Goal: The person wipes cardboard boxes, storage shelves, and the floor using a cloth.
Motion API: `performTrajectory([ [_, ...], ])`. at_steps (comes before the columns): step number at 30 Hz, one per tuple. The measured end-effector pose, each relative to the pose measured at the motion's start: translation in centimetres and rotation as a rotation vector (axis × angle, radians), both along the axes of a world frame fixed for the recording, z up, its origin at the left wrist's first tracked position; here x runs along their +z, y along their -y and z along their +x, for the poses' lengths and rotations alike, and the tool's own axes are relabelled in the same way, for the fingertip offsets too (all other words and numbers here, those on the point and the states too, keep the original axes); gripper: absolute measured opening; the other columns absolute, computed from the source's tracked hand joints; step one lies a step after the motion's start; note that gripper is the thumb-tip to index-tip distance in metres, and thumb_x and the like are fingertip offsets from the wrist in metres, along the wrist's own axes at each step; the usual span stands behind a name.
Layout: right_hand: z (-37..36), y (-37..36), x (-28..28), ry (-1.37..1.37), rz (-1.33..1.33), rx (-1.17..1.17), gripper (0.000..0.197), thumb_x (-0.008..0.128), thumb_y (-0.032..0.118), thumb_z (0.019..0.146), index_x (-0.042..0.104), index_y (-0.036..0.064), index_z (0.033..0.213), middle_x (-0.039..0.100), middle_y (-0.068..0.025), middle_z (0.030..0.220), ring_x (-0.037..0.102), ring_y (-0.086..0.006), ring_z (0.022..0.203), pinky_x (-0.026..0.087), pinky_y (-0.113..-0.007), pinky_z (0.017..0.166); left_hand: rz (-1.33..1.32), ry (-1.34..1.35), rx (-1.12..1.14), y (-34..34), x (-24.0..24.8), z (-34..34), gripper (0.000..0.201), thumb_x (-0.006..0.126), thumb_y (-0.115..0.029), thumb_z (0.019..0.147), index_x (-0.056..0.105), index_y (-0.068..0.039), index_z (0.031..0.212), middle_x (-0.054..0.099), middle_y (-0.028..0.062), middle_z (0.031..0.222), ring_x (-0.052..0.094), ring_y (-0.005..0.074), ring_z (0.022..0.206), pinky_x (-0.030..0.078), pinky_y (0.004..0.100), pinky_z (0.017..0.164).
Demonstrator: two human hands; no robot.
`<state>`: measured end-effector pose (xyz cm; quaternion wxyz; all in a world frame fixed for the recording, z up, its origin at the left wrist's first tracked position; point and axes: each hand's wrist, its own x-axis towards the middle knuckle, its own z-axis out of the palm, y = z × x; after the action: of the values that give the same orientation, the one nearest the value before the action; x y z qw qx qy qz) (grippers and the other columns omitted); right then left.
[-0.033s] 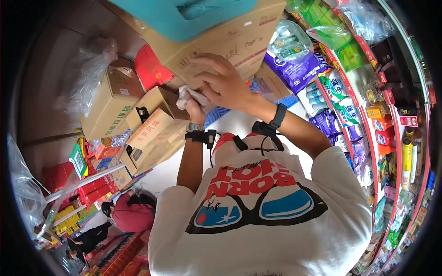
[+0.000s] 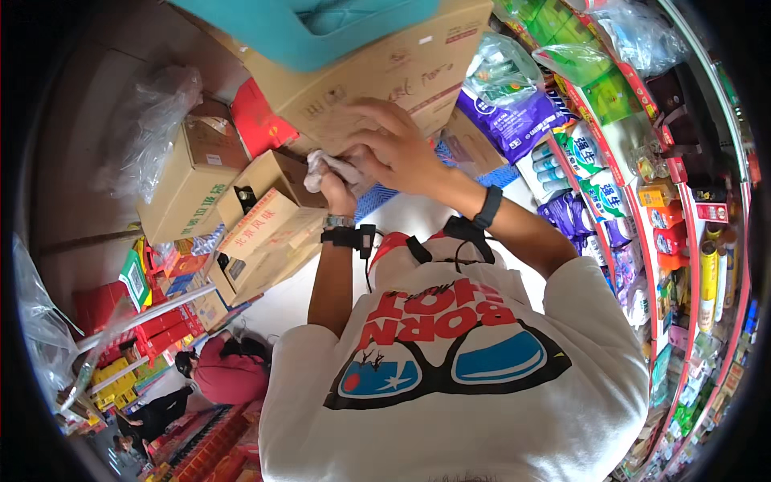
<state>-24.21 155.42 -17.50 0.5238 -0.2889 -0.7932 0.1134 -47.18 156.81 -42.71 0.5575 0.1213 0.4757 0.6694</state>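
My left hand (image 2: 336, 193) is closed on a crumpled whitish cloth (image 2: 318, 163), held low in front of a large cardboard box (image 2: 377, 80). Just right of it, my right hand (image 2: 397, 153) has its fingers apart and slightly bent, with the fingertips a little blurred by motion. It hovers close to the box's near side and the cloth's right end; whether it touches either I cannot tell. On top of the large box rests a teal plastic basket or crate (image 2: 313, 40), cut off by the upper edge.
Left of my hands stand an open cardboard carton (image 2: 265, 217) and a taller box (image 2: 189, 181) with clear plastic film (image 2: 165, 104). Purple packages (image 2: 514, 124) and stocked shelves (image 2: 618, 241) line the right. At lower left a person in a red top (image 2: 229, 369) bends down.
The box and basket sit slightly further left in the picture. My left hand with the cloth has shifted a little left, and my right fingers have moved slightly.
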Motion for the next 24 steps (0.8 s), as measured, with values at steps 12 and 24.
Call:
performTrajectory([
  [12, 26.7, 8.1, -21.7, 0.22, -0.856, -0.136, 0.03, 0.071, 0.004, 0.104, 0.079, 0.0075, 0.133, 0.078, -0.0213, 0.135, 0.073, -0.0442, 0.129, 0.059, -0.05, 0.11, -0.032, -0.032, 0.157, -3.2, 1.4, 12.1, 0.047, 0.037, -0.035, 0.127, 0.071, -0.003, 0.127, 0.08, 0.0199, 0.091, 0.074, 0.039, 0.076, 0.068, 0.0529, 0.079],
  [24, 28.3, 7.6, -22.4, 0.003, -0.976, -0.036, 0.033, 0.065, -0.007, 0.109, 0.077, 0.0035, 0.138, 0.082, -0.0109, 0.132, 0.077, -0.0204, 0.112, 0.063, -0.037, 0.095, 0.019, 0.202, 0.019, -5.1, -2.0, 19.9, 0.048, 0.064, -0.032, 0.115, 0.065, -0.008, 0.156, 0.076, 0.0107, 0.137, 0.076, 0.0319, 0.122, 0.064, 0.0515, 0.105],
])
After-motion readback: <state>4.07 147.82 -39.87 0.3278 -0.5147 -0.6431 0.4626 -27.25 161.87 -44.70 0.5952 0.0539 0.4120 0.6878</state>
